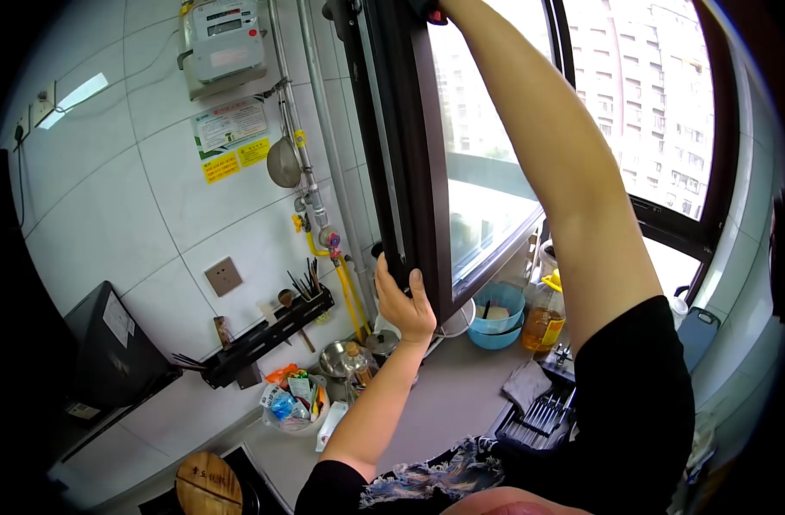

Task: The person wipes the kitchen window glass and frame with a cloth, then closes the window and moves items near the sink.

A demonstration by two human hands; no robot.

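Observation:
A dark-framed window sash stands swung inward into the room, its edge toward me. My left hand grips the lower part of that edge, the thumb on one side and the fingers on the other. My right arm reaches up past the glass to the top of the view. The right hand itself lies beyond the upper edge, so its fingers cannot be seen. Near that wrist a small black and red item shows against the frame; I cannot make out what it is.
Below is a grey counter with a bowl of packets, blue basins and an oil jug. A black utensil rack, gas pipes and a meter are on the tiled wall.

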